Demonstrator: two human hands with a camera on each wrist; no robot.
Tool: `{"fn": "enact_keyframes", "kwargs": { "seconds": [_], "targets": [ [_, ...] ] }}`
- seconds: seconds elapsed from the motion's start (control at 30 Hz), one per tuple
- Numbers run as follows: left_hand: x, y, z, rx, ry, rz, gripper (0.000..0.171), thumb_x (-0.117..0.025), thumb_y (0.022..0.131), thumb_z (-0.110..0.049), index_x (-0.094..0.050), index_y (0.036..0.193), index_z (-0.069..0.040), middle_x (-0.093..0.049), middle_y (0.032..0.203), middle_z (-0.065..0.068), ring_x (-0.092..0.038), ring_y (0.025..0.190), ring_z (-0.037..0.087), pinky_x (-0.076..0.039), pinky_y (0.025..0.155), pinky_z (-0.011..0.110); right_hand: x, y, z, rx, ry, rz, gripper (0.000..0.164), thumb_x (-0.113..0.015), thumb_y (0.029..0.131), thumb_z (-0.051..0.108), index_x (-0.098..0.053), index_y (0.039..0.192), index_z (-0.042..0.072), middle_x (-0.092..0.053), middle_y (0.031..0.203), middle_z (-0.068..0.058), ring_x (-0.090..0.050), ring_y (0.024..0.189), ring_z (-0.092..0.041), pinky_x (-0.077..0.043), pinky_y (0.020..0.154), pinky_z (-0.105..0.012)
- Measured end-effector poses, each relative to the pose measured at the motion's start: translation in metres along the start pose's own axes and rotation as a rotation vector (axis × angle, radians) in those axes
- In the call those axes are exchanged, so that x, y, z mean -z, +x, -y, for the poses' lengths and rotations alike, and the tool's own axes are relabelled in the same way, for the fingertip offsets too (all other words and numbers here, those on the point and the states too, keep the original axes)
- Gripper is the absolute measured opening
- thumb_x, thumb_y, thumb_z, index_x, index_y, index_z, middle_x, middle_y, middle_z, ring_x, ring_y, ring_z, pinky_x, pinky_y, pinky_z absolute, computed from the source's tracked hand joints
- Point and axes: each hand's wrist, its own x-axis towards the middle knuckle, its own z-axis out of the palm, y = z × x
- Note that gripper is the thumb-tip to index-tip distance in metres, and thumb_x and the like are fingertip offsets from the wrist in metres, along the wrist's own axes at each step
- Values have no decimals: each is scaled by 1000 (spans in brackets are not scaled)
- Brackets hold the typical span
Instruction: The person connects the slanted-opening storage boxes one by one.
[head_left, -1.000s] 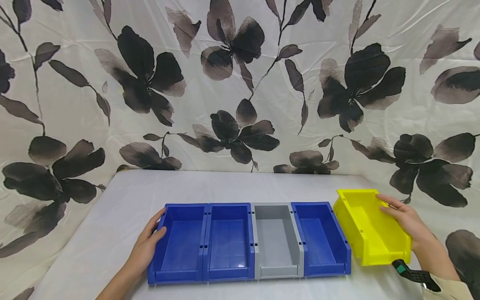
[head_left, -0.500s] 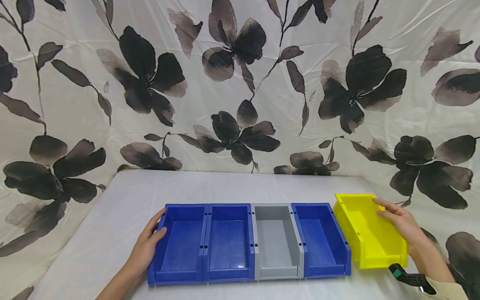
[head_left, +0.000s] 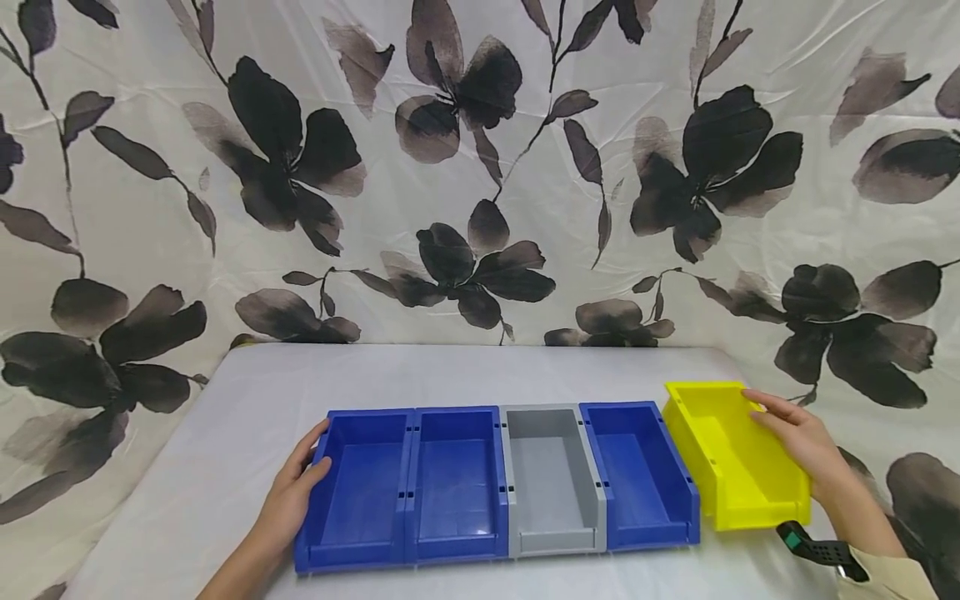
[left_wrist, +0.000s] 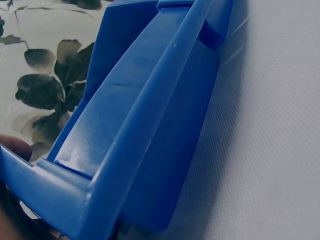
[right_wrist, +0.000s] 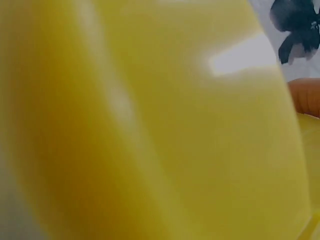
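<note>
A yellow storage bin (head_left: 750, 467) stands at the right end of a row of bins, its left wall beside the rightmost blue bin (head_left: 637, 479). My right hand (head_left: 801, 442) grips the yellow bin's right wall, thumb on the inside. At the opposite end, my left hand (head_left: 288, 492) holds the outer side wall of the leftmost blue bin (head_left: 366, 492). That wall fills much of the left wrist view, with a fingertip (left_wrist: 15, 146) at its edge. Yellow plastic (right_wrist: 210, 135) takes up nearly all the right wrist view, and most of the right fingers are hidden there.
Between the outer bins stand another blue bin (head_left: 459, 483) and a grey bin (head_left: 553, 475), side by side. All sit on a white-covered table (head_left: 480, 371). A floral curtain (head_left: 450, 167) hangs behind it.
My right hand has brought the yellow bin a little to the left, closer to the blue bin. My left hand keeps its hold at the left end.
</note>
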Motion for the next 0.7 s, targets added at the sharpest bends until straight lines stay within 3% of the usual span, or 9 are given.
{"fn": "enact_keyframes", "kwargs": {
  "seconds": [0.13, 0.23, 0.33, 0.43, 0.53, 0.7],
  "targets": [
    [-1, 0, 2, 5, -6, -1, 57, -40, 105, -30, -16, 157, -25, -4, 158, 25, 1, 143, 47, -3, 105, 70, -2, -4, 1, 106, -208, -199, 58, -52, 99, 40, -45, 143, 4, -51, 105, -10, -52, 72, -15, -49, 60, -20],
    [-2, 1, 3, 3, -5, 1, 57, -40, 105, -28, -16, 157, -25, -7, 157, 27, -1, 142, 48, -4, 105, 70, -2, -8, 4, 196, -315, -264, 54, -52, 100, 35, -48, 139, -1, -52, 112, -19, -53, 76, -19, -46, 59, -15],
    [-1, 0, 3, -6, -6, 3, 57, -40, 105, -27, -16, 157, -24, -8, 156, 28, -2, 142, 49, -4, 105, 71, -5, -14, 11, 320, -428, -265, 50, -55, 99, 29, -50, 136, -4, -51, 120, -26, -54, 91, -31, -48, 67, -22],
    [-1, 0, 2, -14, -4, 0, 57, -40, 105, -28, -17, 157, -24, -8, 157, 28, -1, 142, 48, -4, 105, 71, -12, -19, 22, 426, -510, -223, 50, -58, 99, 26, -48, 138, -4, -47, 129, -30, -46, 109, -48, -48, 87, -49],
    [0, 0, 2, -16, -8, -6, 56, -41, 105, -29, -18, 157, -24, -6, 158, 25, -1, 143, 47, -4, 105, 70, -20, -22, 33, 483, -539, -161, 54, -59, 98, 27, -44, 141, -2, -41, 136, -32, -38, 118, -54, -33, 89, -73],
    [0, 0, 2, -21, -22, -6, 56, -41, 105, -29, -19, 157, -24, -5, 159, 24, 0, 143, 46, -3, 106, 70, -32, -25, 47, 519, -558, -77, 60, -60, 97, 29, -39, 147, 3, -35, 144, -30, -33, 124, -55, -25, 92, -76]
  ]
}}
